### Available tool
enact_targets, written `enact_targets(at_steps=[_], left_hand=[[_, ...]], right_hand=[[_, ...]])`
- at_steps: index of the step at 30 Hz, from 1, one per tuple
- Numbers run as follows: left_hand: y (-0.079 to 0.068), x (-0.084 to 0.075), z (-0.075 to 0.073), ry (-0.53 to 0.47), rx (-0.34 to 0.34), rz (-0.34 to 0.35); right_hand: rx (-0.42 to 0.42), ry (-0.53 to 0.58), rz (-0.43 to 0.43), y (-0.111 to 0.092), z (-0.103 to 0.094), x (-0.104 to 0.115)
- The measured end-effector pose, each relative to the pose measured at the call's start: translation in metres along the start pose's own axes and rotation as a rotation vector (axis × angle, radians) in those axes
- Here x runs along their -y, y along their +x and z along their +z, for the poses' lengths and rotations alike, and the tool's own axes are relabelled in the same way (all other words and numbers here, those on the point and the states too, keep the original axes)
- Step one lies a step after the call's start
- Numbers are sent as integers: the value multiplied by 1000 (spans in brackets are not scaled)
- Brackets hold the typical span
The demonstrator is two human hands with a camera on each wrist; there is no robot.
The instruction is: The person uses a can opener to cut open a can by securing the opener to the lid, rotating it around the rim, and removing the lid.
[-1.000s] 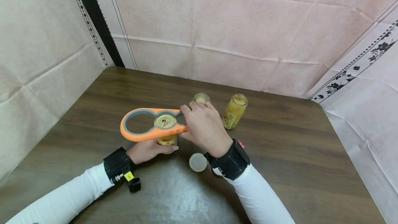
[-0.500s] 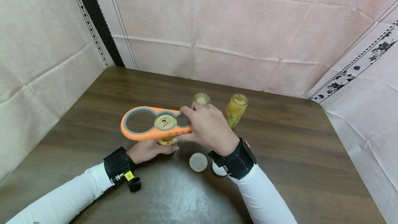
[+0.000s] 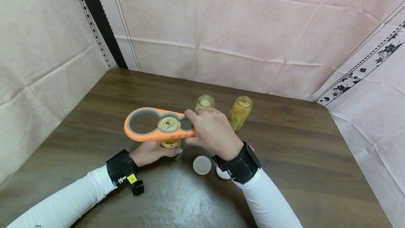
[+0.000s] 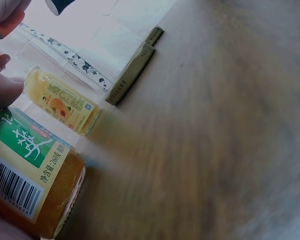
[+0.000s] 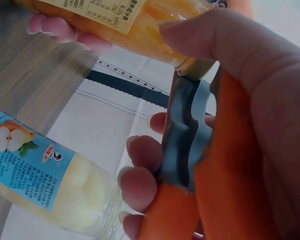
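Note:
In the head view my left hand (image 3: 152, 152) grips a glass jar (image 3: 171, 143) of orange fruit upright at its body. Its lid (image 3: 169, 124), gold and printed, sits in a middle opening of an orange and grey jar opener (image 3: 143, 137). My right hand (image 3: 215, 129) holds the opener's right end, fingers curled round the orange frame. In the right wrist view the opener (image 5: 187, 145) lies against the lid's edge, and the right thumb (image 5: 205, 37) overlaps the jar near its neck. The left wrist view shows the held jar's green label (image 4: 27, 140) and barcode.
Beyond the right hand stand two lidless glass jars, one with pale fruit (image 3: 205, 102) and one with yellow fruit (image 3: 239, 113). Two removed lids, a left one (image 3: 201, 165) and a right one (image 3: 223, 173), lie on the wooden table (image 3: 300, 157) by the right wrist.
My right hand has shifted slightly right and toward me, uncovering more of the pale jar and the right lid. The opener has turned slightly on the jar lid. The left hand stays in place.

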State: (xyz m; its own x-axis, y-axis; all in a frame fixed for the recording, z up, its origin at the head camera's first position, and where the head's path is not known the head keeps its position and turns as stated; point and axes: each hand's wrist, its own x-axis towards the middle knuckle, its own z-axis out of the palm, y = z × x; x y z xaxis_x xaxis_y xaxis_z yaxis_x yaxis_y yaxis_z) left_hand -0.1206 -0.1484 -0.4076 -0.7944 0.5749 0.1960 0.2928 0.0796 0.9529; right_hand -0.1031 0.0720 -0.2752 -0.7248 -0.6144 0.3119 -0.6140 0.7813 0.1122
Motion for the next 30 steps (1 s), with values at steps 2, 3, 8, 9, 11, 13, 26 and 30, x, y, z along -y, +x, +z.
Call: enact_targets(at_steps=[2, 3, 8, 9, 11, 13, 26, 30], left_hand=[[-1, 0, 0, 4, -9, -11], [-1, -1, 0, 7, -12, -17], [-2, -2, 1, 0, -41, -53], [-1, -2, 1, -6, -44, -49], [-1, -1, 2, -21, -42, -37], [0, -1, 2, -36, -36, -27], [-1, -3, 2, -50, -44, -58], [0, -1, 2, -51, -27, -22]], right_hand=[[5, -6, 6, -1, -1, 2], [6, -12, 9, -1, -2, 3], [-8, -57, 25, -5, -6, 10], [-18, -68, 27, -5, -7, 11], [-35, -100, 32, -7, -8, 14], [-57, -134, 37, -8, -7, 17], [-81, -179, 53, -10, 1, 22], [-88, -179, 15, -8, 3, 17]])
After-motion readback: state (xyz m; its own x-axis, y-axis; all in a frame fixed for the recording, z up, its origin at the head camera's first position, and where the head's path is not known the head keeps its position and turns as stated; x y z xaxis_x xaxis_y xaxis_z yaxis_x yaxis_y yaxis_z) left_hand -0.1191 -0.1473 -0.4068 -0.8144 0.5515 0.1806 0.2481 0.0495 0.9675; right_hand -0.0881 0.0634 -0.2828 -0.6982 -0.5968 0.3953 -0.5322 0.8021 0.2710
